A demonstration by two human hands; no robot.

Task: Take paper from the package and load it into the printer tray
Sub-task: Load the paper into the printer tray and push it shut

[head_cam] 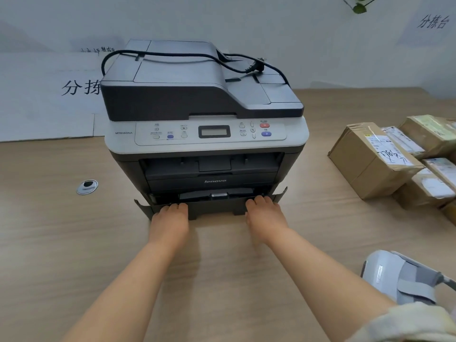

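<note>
Wood-grain table (61,243) carries a grey and black printer (204,134) with its black power cord (172,55) coiled on the lid. At the base the printer tray (212,206) sticks out slightly from its slot. Left hand (170,218) and right hand (265,213) both rest palm down on the tray's front edge, fingers curled over the lip, one toward each end. Whether paper lies in the tray cannot be told. Taped cardboard boxes (375,156) sit well apart on the right, and a round cable grommet (86,186) lies to the left
</note>
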